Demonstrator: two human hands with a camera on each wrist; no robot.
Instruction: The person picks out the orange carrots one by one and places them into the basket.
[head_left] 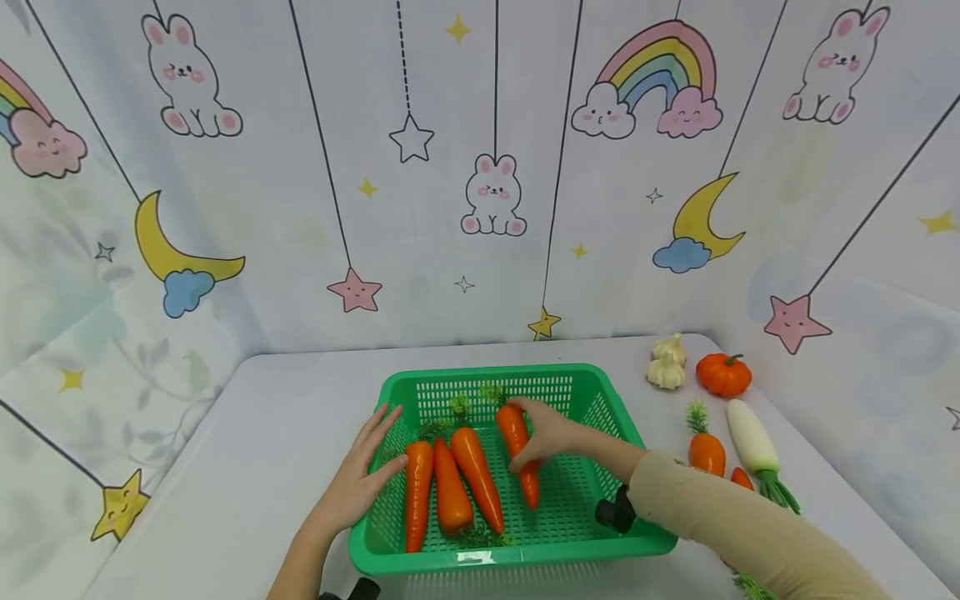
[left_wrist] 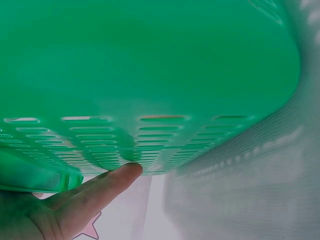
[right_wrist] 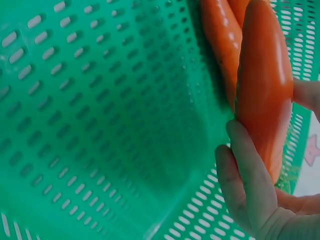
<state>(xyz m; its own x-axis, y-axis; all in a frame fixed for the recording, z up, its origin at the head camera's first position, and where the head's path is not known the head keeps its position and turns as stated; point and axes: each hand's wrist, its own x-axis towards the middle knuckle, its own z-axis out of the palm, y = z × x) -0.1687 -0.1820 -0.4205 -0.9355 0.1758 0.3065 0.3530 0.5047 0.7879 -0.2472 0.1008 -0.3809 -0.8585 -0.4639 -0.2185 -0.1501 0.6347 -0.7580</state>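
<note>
A green plastic basket with slotted walls stands on the table. My right hand grips an orange toy carrot inside it, thumb on one side and fingers on the other. The right wrist view shows this carrot close up, its leafy top partly hidden. Three more carrots lie side by side in the basket's left half. At the left rim, my left hand rests with fingers spread and extended. From the left wrist view, a finger lies along the basket's outer wall.
Right of the basket are garlic bulbs, a small pumpkin, a white radish and another carrot. My right sleeve partly covers things there. A patterned cloth hangs behind the white table.
</note>
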